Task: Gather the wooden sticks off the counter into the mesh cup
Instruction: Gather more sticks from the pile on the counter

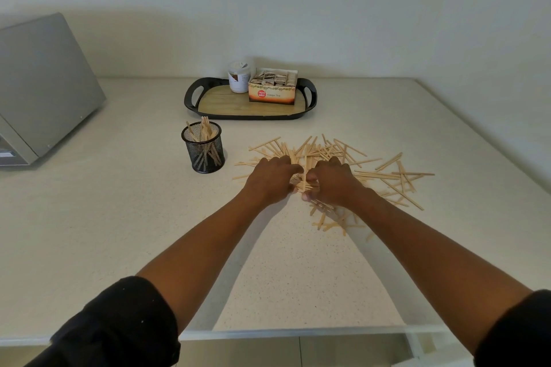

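A loose pile of thin wooden sticks (343, 155) lies spread over the pale counter (119, 217), right of centre. My left hand (269, 180) and my right hand (331, 180) sit side by side on the pile's near-left part, fingers curled down around a small bundle of sticks (304, 176) between them. A black mesh cup (203, 146) stands upright to the left of the pile, with several sticks standing inside it. More sticks lie under and behind my right wrist.
A black-rimmed tray (190, 95) at the back holds a tea-bag box (272, 89) and a white jar (238, 77). A grey appliance (41, 89) stands at the far left. The counter's front edge (298, 332) runs near my elbows.
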Demonstrator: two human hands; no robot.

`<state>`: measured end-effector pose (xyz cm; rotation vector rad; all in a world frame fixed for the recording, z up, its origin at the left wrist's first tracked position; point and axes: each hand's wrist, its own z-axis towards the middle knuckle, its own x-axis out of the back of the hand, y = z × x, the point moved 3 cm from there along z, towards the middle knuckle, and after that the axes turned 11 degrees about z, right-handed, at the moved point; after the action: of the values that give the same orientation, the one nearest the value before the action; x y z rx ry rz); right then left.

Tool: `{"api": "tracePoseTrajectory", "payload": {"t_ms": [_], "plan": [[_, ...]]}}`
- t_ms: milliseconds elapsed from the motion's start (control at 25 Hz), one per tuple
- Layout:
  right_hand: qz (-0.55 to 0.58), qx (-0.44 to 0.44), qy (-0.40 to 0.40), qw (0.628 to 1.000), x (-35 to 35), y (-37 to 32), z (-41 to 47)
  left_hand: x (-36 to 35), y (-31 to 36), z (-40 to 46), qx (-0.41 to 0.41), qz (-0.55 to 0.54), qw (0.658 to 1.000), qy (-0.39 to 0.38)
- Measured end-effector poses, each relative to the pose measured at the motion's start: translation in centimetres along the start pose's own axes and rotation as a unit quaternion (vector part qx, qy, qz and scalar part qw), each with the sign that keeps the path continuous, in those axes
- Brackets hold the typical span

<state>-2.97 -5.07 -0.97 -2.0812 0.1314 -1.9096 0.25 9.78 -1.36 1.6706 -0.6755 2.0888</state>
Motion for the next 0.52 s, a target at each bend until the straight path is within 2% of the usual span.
{"api": "tracePoseTrajectory", "payload": {"t_ms": [120,320,520], "plan": [[-0.021,0.006,0.029,0.999,-0.23,-0.38,-0.11,-0.04,0.1,0.36,0.003,0.012,1.0,-0.004],[0.009,-0.01,0.072,0.997,-0.49,-0.26,-0.07,-0.08,0.2,0.28,0.041,-0.016,0.999,0.027],[-0.026,-0.011,0.073,0.997,-0.39,-0.48,0.22,-0.38,0.05,0.12,-0.033,0.068,0.994,0.085]]}}
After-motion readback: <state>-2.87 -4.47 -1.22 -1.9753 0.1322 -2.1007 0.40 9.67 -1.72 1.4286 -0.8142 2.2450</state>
